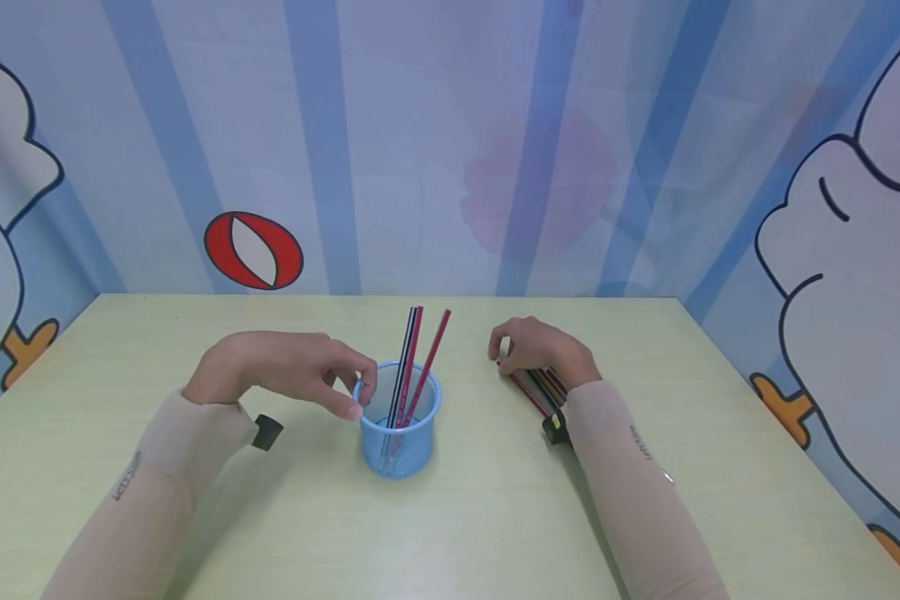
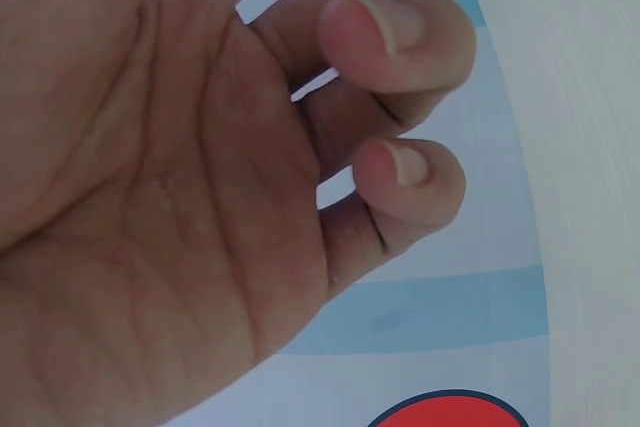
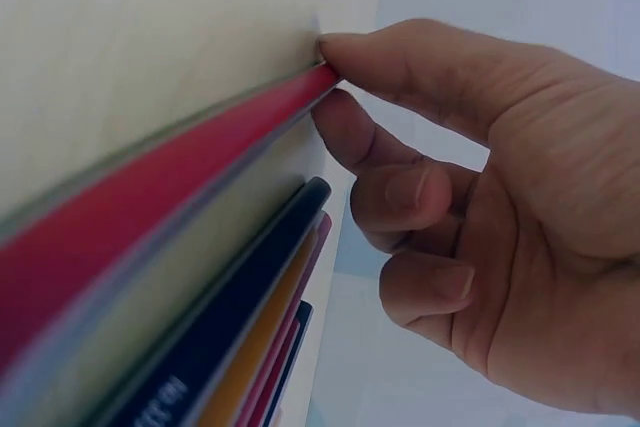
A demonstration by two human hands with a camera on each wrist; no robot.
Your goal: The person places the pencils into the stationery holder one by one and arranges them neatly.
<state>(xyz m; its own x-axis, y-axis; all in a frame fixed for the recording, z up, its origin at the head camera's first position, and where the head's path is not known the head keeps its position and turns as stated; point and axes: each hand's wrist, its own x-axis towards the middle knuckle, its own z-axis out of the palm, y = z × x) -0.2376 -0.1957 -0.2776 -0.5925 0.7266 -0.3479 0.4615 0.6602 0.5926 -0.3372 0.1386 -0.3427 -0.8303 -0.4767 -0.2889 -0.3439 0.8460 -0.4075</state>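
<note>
A light-blue cup [image 1: 397, 450] stands upright on the table, with several red and dark striped pencils [image 1: 412, 367] leaning inside it. My left hand [image 1: 300, 367] grips the cup's left rim, its thumb outside and the index finger over the edge. In the left wrist view, the palm and curled outer fingers [image 2: 410, 182] show, but not the cup. My right hand [image 1: 536, 343] pinches the end of a red pencil [image 3: 230, 137] between thumb and index finger. Beside that pencil lie several more, including a dark blue one [image 3: 240, 297] and a yellow one [image 3: 255, 332].
The pale table [image 1: 465, 533] meets a blue-striped backdrop [image 1: 420, 150] at its far edge. Cartoon figures and a red-and-white ball [image 1: 253, 250] are printed on the backdrop. A dark wrist device [image 1: 555, 428] sits under the right sleeve, partly over the loose pencils.
</note>
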